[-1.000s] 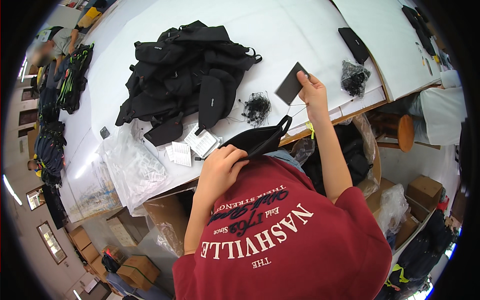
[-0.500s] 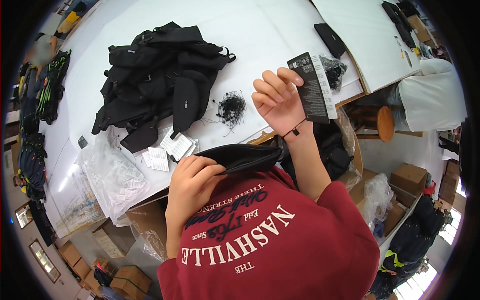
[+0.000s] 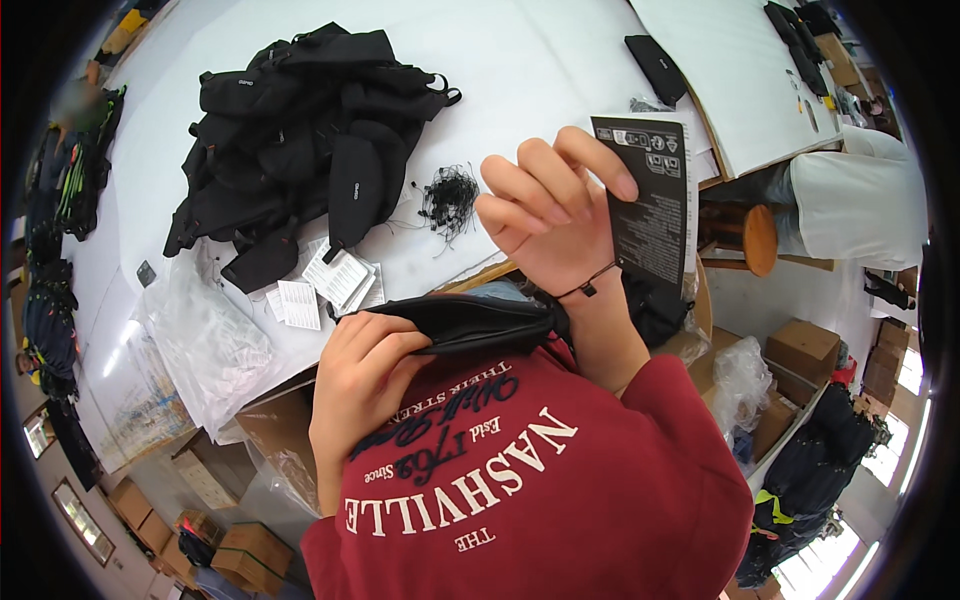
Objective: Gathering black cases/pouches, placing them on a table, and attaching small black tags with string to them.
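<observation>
Two grips, both occupied: left grip (image 3: 368,362) clamped on the left end of the black pouch (image 3: 490,325), mid-frame, apparently bracing it against the red shirt (image 3: 610,470); right grip (image 3: 560,210) closed on a black card (image 3: 652,225), upper right, print showing.

A long, soft black pouch (image 3: 480,325) stretches sideways from the left hand (image 3: 365,365) to just beside the right wrist, its mouth parted lengthwise. A flat, rectangular black card (image 3: 650,205) with pale print stands nearly upright at the right hand (image 3: 550,205), one fingertip over its face.
</observation>
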A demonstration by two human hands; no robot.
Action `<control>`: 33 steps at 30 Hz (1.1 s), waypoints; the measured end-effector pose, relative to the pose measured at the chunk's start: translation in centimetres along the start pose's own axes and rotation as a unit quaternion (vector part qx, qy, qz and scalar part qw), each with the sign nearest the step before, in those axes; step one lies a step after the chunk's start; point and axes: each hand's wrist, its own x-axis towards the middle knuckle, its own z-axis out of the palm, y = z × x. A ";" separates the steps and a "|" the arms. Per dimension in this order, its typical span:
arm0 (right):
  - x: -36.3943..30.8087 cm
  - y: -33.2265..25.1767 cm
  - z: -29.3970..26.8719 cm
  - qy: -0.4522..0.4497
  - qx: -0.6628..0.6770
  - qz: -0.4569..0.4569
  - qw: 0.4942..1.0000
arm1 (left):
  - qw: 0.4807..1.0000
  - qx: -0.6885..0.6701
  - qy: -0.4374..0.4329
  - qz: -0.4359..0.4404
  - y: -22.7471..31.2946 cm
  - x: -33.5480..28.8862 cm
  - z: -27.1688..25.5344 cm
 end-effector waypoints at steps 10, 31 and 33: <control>0.2 2.4 -0.6 -0.042 -0.010 0.053 0.998 | 0.981 0.173 0.091 0.006 3.2 1.6 -1.7; -0.3 3.7 0.5 -0.004 -0.059 0.083 0.995 | 0.973 0.197 0.106 0.057 2.7 1.4 -2.0; -0.4 3.8 0.5 0.000 -0.056 0.082 0.995 | 0.973 0.195 0.109 0.055 2.7 1.3 -1.9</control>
